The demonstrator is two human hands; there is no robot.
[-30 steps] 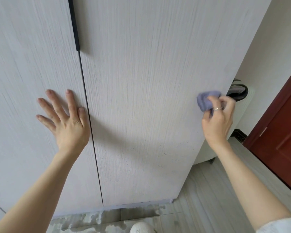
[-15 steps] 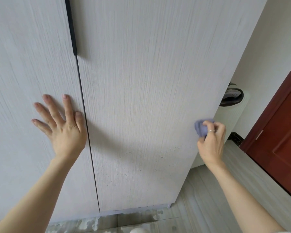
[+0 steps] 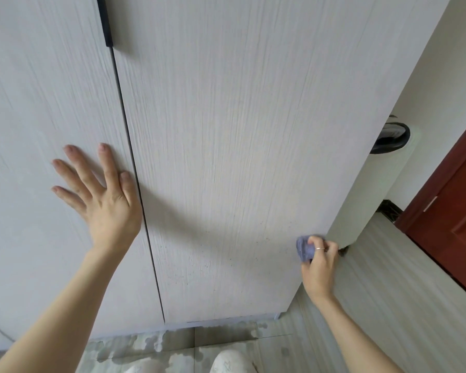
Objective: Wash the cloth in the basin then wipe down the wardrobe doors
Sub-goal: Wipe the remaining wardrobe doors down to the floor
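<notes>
At four o'clock on the right wardrobe door (image 3: pixel 240 157), the right hand (image 3: pixel 319 265) grips the bunched cloth (image 3: pixel 304 247), likely soft and light, while the left hand (image 3: pixel 102 195) presses flat, fingers spread

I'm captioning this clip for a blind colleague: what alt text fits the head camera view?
A person's right hand presses a bunched purple cloth against the lower right edge of a pale wood-grain wardrobe door, while the left hand rests flat, fingers spread, on the neighbouring door. Wet patches mark the floor below.
</notes>
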